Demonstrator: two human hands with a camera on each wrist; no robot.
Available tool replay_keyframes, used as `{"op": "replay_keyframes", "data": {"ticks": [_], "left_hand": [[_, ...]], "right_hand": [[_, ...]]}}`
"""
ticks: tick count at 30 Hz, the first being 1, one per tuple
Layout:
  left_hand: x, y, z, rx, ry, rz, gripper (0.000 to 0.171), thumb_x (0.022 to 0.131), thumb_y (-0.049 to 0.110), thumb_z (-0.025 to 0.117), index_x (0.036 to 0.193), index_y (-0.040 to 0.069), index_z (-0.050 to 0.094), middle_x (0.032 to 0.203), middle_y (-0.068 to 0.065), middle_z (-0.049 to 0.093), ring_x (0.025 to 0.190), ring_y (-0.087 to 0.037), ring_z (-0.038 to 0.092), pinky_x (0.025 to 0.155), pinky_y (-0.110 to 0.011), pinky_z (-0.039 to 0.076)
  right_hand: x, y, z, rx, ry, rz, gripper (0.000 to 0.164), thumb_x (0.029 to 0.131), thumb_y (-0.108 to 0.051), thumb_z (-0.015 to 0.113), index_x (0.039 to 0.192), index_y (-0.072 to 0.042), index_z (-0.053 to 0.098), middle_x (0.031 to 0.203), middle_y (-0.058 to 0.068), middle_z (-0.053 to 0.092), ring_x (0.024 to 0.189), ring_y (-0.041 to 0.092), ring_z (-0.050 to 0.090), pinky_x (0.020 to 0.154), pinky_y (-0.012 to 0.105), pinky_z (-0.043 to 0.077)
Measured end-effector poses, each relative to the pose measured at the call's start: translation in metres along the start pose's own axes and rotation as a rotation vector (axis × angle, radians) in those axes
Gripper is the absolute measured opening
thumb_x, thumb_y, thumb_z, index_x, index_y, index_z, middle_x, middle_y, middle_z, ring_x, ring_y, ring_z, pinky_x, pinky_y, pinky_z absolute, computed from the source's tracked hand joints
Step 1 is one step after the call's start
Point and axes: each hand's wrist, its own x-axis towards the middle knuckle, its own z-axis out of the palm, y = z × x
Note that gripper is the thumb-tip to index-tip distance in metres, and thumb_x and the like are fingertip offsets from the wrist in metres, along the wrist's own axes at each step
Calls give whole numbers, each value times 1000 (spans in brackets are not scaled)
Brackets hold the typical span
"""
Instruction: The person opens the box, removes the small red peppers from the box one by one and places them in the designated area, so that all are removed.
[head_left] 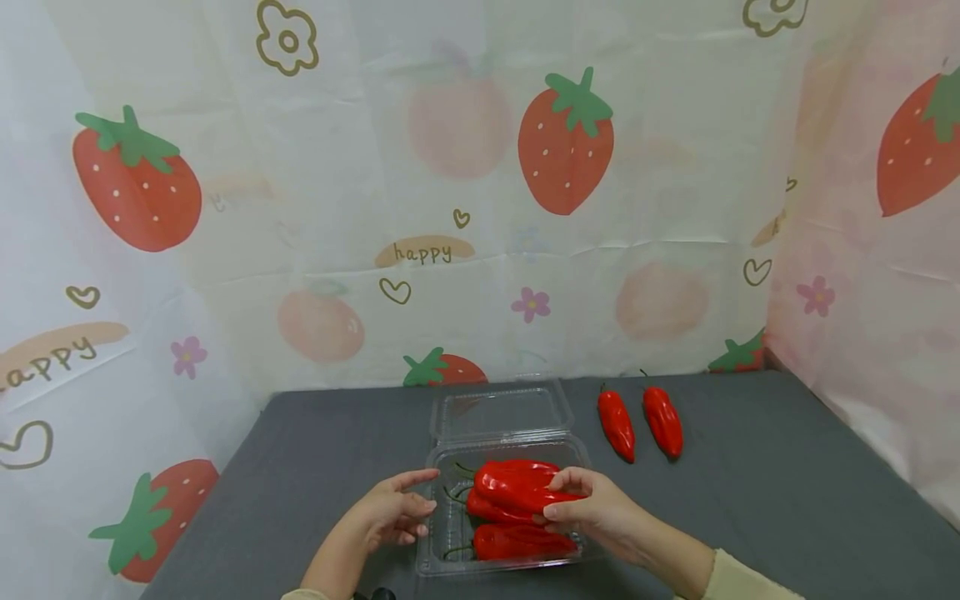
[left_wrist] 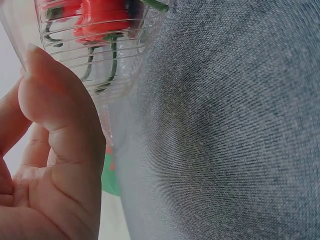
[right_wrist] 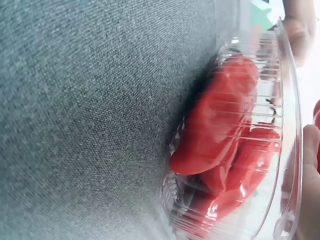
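Observation:
A clear plastic clamshell box lies with its lid folded back and holds several red peppers with green stems. My right hand pinches a red pepper near its tip, thumb on the near side, over the other peppers. Closest to the front wall of the box lies another red pepper, also seen through the plastic as a long red pepper in the right wrist view. At the box's left rim is my left hand, index finger stretched toward the corner; its thumb shows near the ribbed wall.
Two red peppers, one beside the other, lie on the grey cloth behind and right of the box. The transparent lid rests toward the back. A strawberry-print curtain surrounds the table at the back and sides.

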Motion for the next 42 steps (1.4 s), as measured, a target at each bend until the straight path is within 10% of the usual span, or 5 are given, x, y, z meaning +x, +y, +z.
{"op": "replay_keyframes", "data": {"ticks": [8,42], "left_hand": [[-1,0,0,1,-5,9,58,92,1,62,146,2,40,79,-4,56,53,-8,56,47,-19,43],[-1,0,1,-14,-29,28,58,92,1,61,146,0,38,78,-2,56,53,-8,56,48,-18,43]], "right_hand": [[-3,-4,-8,-20,30,-21,60,90,-11,69,139,13,42,122,15,55,95,23,62,86,36,53],[-15,-29,-64,49,323,-160,58,95,-1,58,145,7,30,142,23,25,94,23,63,82,34,54]]}}
